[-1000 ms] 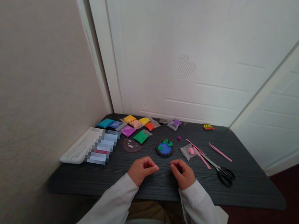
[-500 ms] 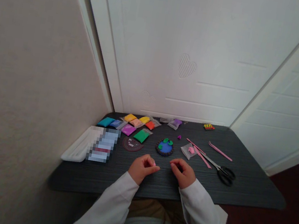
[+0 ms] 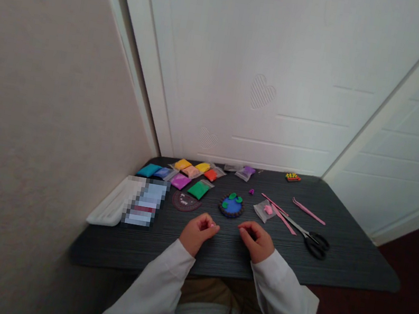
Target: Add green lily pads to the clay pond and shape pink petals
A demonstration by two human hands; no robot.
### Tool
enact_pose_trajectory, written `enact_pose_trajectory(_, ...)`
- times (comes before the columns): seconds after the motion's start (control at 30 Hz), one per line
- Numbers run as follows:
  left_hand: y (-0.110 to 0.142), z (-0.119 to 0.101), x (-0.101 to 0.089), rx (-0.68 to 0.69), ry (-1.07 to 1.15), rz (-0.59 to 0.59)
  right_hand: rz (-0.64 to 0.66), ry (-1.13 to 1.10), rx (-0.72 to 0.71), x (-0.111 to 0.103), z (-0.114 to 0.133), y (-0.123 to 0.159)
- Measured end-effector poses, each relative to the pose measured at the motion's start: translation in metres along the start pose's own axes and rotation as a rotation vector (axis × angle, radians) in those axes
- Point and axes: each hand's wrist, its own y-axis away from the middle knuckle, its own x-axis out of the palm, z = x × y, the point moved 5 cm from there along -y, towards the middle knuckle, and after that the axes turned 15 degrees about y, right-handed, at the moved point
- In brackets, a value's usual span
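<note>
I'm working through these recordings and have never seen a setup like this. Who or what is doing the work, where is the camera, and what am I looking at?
There is no machine here: a person in white sleeves works with two bare hands. The camera is worn on their head, looking forward and down.

The left hand seems to pinch a small pink bit. The right hand has curled fingers; whether it holds anything is too small to tell.

On the dark table, just beyond the hands, lies a round blue piece with a dark rim and green pads. Bags of coloured material, such as a green one, lie to the left. Black-handled scissors and pink tweezers lie to the right.
</note>
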Motion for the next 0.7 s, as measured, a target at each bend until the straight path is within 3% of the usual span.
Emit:
enact_pose_trajectory(0.4, 0.004, -0.006, 0.008, -0.078, 0.049, 0.005, 0.005, 0.021, -0.006, -0.002, 0.001, 0.0)
enact_pose_trajectory(0.7, 0.003, 0.005, 0.004, -0.134, 0.164, -0.001, -0.011, 0.014, -0.005, -0.002, 0.002, 0.0)
